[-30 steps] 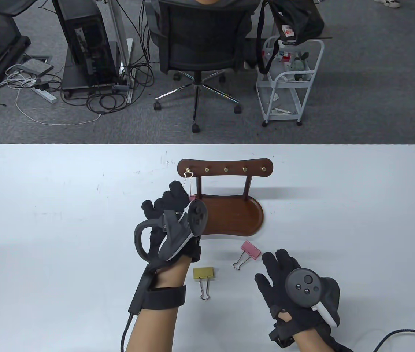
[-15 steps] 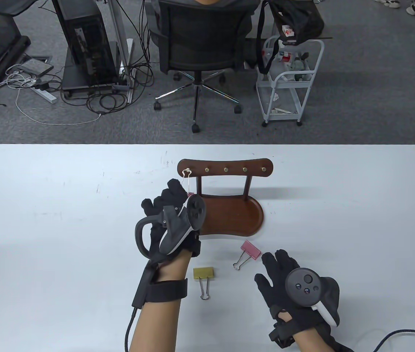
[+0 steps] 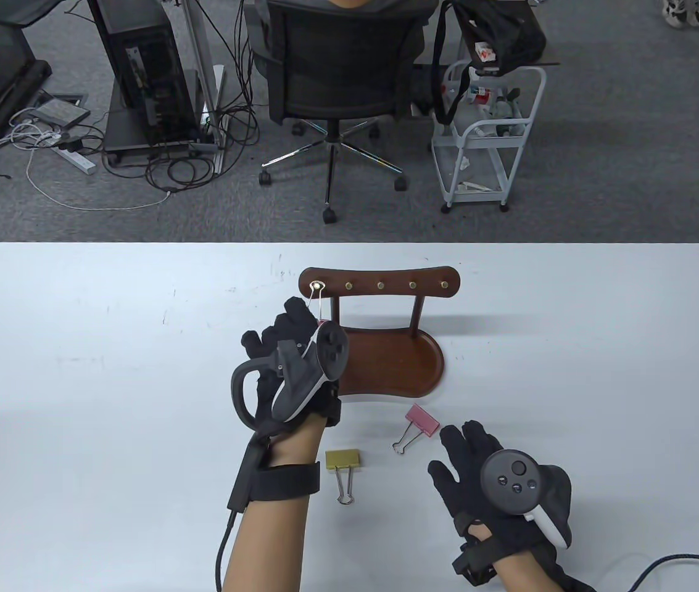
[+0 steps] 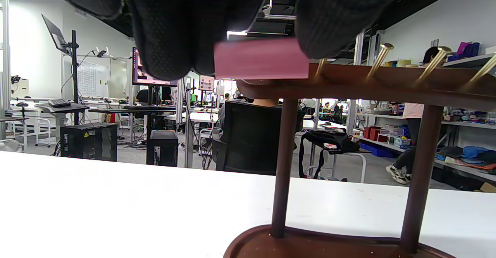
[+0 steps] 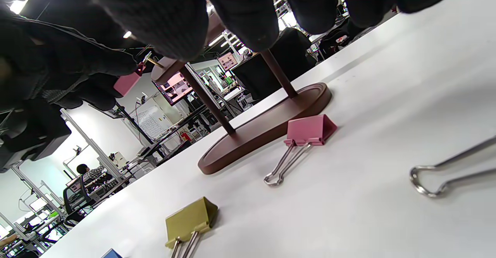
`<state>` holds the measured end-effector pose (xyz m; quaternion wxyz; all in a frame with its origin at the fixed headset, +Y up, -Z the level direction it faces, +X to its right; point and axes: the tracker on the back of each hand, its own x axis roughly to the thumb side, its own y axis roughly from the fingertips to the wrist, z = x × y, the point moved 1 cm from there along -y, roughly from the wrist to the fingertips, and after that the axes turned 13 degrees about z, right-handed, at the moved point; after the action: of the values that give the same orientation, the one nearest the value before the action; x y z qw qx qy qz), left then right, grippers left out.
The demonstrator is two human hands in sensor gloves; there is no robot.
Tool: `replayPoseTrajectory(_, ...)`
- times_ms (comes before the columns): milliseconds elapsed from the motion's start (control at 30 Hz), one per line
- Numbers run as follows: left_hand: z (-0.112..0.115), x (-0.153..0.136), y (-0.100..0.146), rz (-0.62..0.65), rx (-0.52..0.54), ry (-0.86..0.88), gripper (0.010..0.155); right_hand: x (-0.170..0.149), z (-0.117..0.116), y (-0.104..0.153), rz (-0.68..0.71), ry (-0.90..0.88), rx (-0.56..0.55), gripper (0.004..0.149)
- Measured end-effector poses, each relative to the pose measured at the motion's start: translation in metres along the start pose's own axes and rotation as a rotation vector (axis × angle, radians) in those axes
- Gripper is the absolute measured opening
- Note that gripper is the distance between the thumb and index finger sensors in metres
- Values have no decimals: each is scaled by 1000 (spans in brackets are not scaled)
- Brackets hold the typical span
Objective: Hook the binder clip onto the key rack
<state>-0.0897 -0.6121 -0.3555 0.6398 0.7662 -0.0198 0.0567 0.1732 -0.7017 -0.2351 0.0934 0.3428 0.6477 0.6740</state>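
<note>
A dark wooden key rack (image 3: 380, 279) with several brass hooks stands on an oval base (image 3: 398, 364) at the table's middle. My left hand (image 3: 301, 325) pinches the body of a pink binder clip (image 4: 261, 58). The clip's wire handle (image 3: 318, 295) reaches up to the leftmost hook (image 3: 317, 285), and its loop sits around that hook. My right hand (image 3: 466, 447) lies spread, palm down, on the table and holds nothing. A second pink clip (image 3: 422, 420) lies just left of its fingers. A yellow clip (image 3: 343, 458) lies between my two wrists.
The right wrist view shows the pink clip (image 5: 310, 129), the yellow clip (image 5: 192, 219), a further wire handle (image 5: 445, 172) under my right hand and a blue corner (image 5: 110, 254). Beyond the table's far edge stand an office chair (image 3: 337, 74) and a white cart (image 3: 485, 135).
My left hand has shifted slightly right and towards the rack. The held clip's wire loop has moved up from just below the leftmost hook onto it. My right hand has not moved.
</note>
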Motion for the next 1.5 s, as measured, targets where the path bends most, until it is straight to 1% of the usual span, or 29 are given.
replayPoseTrajectory(267,9,0,-7,-27,-22,0,81,0,0,0,0,-5,0,68)
replayPoseTrajectory(633,28,-3,-17,-71,-51,51,82,0,0,0,2,-6,2,68)
replayPoseTrajectory(900,39,-3,-22,-77,-66,17,82,0,-1,0,6,-6,5,68)
replayPoseTrajectory(1233,46,-4,-25,-90,-76,14,82,1,-2,0,7,-4,5,69)
replayPoseTrajectory(1500,45,-6,-24,-91,-85,16,80,1,-2,0,9,-4,9,68)
